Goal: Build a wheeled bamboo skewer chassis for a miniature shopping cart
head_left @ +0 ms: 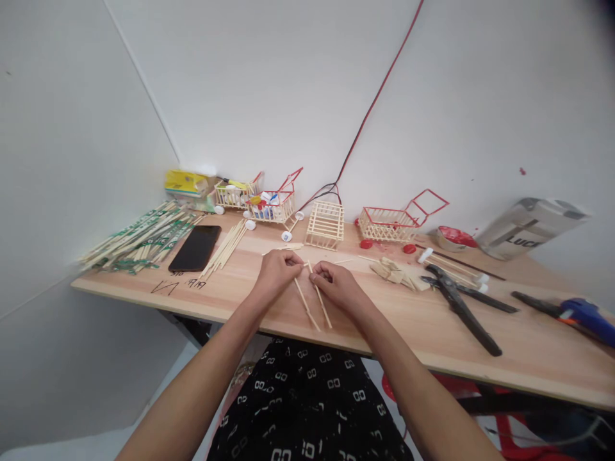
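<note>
- The left hand (277, 271) and the right hand (336, 283) meet near the front edge of the bench (528, 346), fingertips pinched on the upper ends of two thin wooden sticks (313, 301); the sticks run from the fingers toward 6 o'clock, side by side, lower ends resting on the wood.
- Judged by their look, the sticks are very light, stiff along their length but easy to snap if bent. They are smooth and thin, so likely to roll or slip. A fingertip pinch near the ends, as now, suits them best.
- At 12 o'clock from the hands stands a small stick basket (326, 225); at 11 o'clock, little stick carts (269, 205) with red handles; at 1 o'clock another red-rimmed cart (394, 221).
- At 10 o'clock lie a black phone (195, 248), loose sticks (225, 248) and a heap of wrapped chopsticks (139, 237).
- At 3 o'clock lie black pliers (461, 307), and farther out a blue glue gun (583, 315).
- The bench is pale, smooth wood, set in a corner of plain white walls; a red and black cable (369, 109) climbs the wall.
</note>
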`<action>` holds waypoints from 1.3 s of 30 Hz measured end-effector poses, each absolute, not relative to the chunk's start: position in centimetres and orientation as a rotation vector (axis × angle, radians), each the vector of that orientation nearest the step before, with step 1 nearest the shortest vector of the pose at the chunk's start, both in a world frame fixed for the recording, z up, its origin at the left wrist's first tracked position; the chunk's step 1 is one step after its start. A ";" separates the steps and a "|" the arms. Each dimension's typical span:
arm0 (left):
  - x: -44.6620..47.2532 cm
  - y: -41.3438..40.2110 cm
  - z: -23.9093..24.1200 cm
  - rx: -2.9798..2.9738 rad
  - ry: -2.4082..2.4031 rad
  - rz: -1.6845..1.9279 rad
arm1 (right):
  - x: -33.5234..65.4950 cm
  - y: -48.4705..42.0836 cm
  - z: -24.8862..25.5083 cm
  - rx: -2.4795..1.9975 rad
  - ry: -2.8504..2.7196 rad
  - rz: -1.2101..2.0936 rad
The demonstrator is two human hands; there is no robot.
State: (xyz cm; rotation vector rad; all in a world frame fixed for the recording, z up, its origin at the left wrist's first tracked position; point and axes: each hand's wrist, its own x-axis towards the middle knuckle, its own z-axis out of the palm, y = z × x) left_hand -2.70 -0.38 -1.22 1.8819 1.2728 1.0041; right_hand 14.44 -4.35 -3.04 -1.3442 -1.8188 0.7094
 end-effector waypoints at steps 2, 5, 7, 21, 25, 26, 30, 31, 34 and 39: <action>-2.7 -0.4 -1.2 1.884 1.273 1.003 | 14.5 -4.3 -3.1 -1.343 -1.817 0.703; -2.7 -0.4 -1.3 1.884 1.276 1.009 | 14.5 -4.3 -3.1 -1.334 -1.817 0.708; -2.7 -0.4 -1.4 1.881 1.277 1.014 | 14.5 -4.4 -3.1 -1.331 -1.816 0.715; -2.6 -0.7 -1.5 1.911 1.293 1.070 | 14.4 -4.4 -3.0 -1.344 -1.819 0.705; -2.6 -0.7 -1.4 1.909 1.293 1.068 | 14.4 -4.5 -2.9 -1.348 -1.814 0.706; -2.6 -0.7 -1.4 1.909 1.294 1.064 | 14.4 -4.5 -2.9 -1.350 -1.815 0.705; -2.5 -0.7 -1.2 1.917 1.304 1.061 | 14.3 -4.4 -2.9 -1.362 -1.817 0.699; -2.5 -0.7 -1.2 1.916 1.305 1.060 | 14.3 -4.4 -2.9 -1.361 -1.818 0.699; -2.5 -0.8 -1.1 1.908 1.308 1.049 | 14.3 -4.4 -2.9 -1.356 -1.820 0.697; -2.5 -0.8 -1.1 1.913 1.314 1.049 | 14.4 -4.4 -3.0 -1.346 -1.822 0.700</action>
